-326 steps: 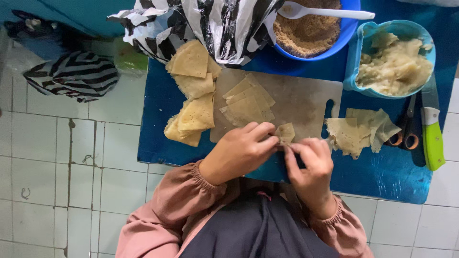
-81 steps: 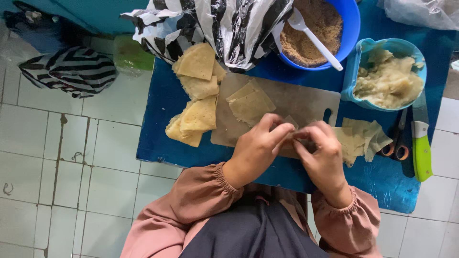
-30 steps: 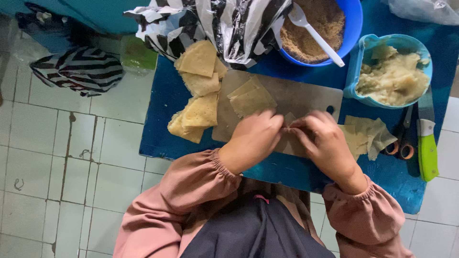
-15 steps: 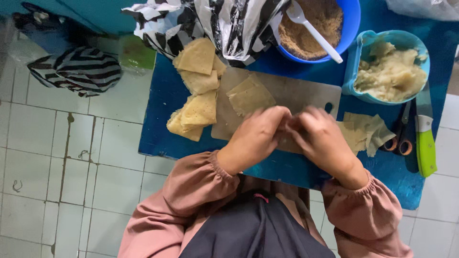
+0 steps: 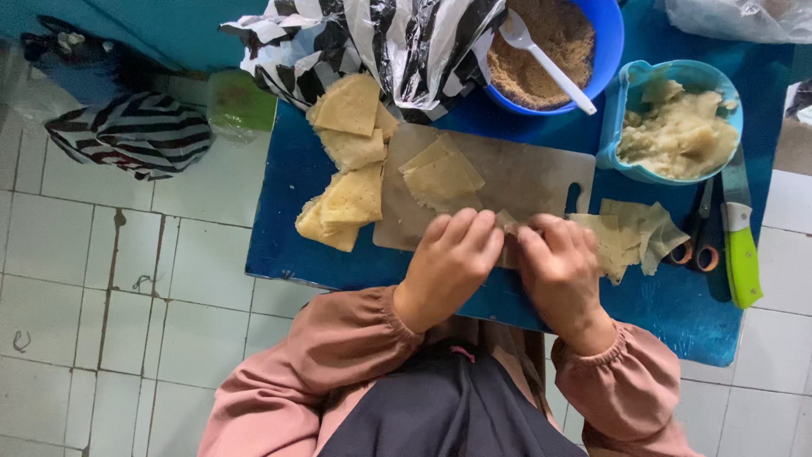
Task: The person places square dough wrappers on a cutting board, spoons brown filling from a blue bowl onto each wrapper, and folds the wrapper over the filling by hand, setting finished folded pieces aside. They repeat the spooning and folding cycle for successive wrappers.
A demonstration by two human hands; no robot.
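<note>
My left hand (image 5: 452, 262) and my right hand (image 5: 560, 267) are side by side on the near edge of a pale cutting board (image 5: 524, 173). Both pinch one small piece of thin yellow dough wrapper (image 5: 507, 222), mostly hidden under the fingers. Two flat wrappers (image 5: 440, 173) lie on the board just beyond my left hand. A row of folded triangular pastries (image 5: 348, 156) lies to the left of the board. A loose pile of wrappers (image 5: 634, 237) sits right of my right hand.
A low blue table (image 5: 288, 228) carries everything. At the back stand a blue bowl of brown crumbs (image 5: 541, 51) with a white spoon (image 5: 541, 55), a light-blue tub of pale mash (image 5: 677, 127) and a striped plastic bag (image 5: 397, 42). Scissors (image 5: 698, 233) and a green-handled knife (image 5: 740, 245) lie right. White tiled floor surrounds it.
Both hands stayed together on the board's near edge, working the same small wrapper. The finger positions shifted slightly; nothing else on the table moved.
</note>
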